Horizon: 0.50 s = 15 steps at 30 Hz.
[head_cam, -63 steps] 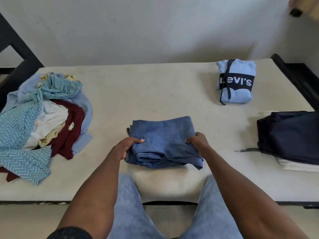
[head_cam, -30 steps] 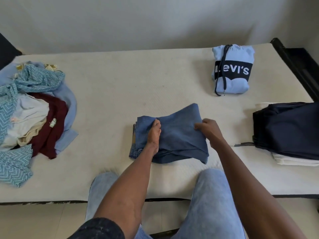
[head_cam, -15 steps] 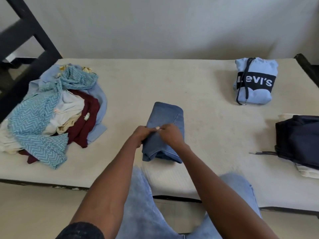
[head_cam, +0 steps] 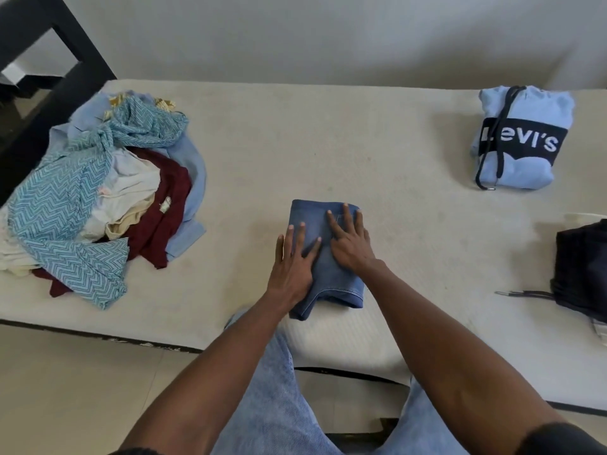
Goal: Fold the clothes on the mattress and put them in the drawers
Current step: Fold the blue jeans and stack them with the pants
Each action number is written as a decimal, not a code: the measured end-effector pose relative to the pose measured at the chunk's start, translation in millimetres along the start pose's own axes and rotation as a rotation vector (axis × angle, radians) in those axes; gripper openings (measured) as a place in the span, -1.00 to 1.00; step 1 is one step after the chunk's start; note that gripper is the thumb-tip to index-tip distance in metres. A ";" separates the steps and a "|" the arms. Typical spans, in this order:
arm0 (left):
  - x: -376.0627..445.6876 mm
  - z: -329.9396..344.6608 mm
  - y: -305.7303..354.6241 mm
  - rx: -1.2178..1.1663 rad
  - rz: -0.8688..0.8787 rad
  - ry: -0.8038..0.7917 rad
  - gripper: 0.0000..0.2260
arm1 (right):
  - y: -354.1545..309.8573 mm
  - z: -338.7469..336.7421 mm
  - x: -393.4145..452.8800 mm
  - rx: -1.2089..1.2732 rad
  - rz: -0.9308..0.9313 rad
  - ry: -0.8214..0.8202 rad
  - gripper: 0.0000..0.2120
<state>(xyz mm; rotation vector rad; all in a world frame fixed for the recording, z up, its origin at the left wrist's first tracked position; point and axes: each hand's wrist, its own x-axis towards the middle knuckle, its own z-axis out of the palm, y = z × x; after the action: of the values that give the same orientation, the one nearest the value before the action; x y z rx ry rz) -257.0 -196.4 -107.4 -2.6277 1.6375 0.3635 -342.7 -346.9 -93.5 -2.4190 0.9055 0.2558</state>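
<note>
A folded pair of blue jeans (head_cam: pixel 331 280) lies as a narrow bundle near the front edge of the cream mattress (head_cam: pixel 328 152). My left hand (head_cam: pixel 292 264) presses flat on its left side with straight, spread fingers. My right hand (head_cam: pixel 349 239) presses flat on its upper right part. At the left of the mattress lies a heap of unfolded clothes (head_cam: pixel 98 198): a teal zigzag piece, a maroon one, white and light blue ones. A folded light blue Levi's hoodie (head_cam: pixel 522 139) sits at the back right.
A folded dark navy garment (head_cam: pixel 581 270) with a loose drawstring lies at the right edge, on something white. A black frame (head_cam: pixel 56 67) stands at the far left. My knees in light jeans (head_cam: pixel 272 405) are against the mattress front. No drawers in view.
The jeans were folded once more, from a wide rectangle into a narrow bundle. Both hands then let go of the fabric and now lie flat on top.
</note>
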 end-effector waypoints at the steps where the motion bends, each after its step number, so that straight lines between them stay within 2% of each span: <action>1: -0.8 9.6 -8.3 0.022 0.101 0.011 -0.27 | 3.3 2.9 2.5 -0.029 -0.016 -0.003 -0.40; 3: 0.5 22.7 -18.3 0.049 0.263 0.019 -0.33 | 11.0 12.3 3.1 -0.043 -0.036 0.032 -0.40; 4: 3.8 25.1 -20.3 0.045 0.305 -0.035 -0.32 | 14.2 17.4 1.3 -0.035 -0.043 0.056 -0.38; 8: 21.1 17.1 -18.8 -0.034 0.228 -0.333 -0.21 | 24.8 32.2 9.2 -0.033 -0.020 0.054 -0.32; 10: 28.0 12.2 -20.5 -0.163 0.197 -0.359 -0.25 | 26.6 31.5 16.5 -0.023 0.008 0.007 -0.35; 12: 31.2 9.5 -20.8 -0.518 0.111 -0.280 -0.36 | 27.2 27.7 15.8 0.011 -0.015 0.012 -0.42; 14: 29.7 0.3 -16.2 -1.027 -0.139 -0.129 -0.63 | 27.0 27.6 6.6 0.153 0.015 0.137 -0.41; 15: 29.0 -4.8 -12.9 -1.250 -0.309 -0.021 -0.79 | 26.4 28.8 -2.7 0.256 0.105 0.242 -0.35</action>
<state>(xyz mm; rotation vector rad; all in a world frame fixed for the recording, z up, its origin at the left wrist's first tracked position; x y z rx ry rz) -232.4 -216.9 -110.1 -3.4853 1.0642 1.8715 -361.7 -346.2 -127.8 -2.1979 1.1000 -0.1128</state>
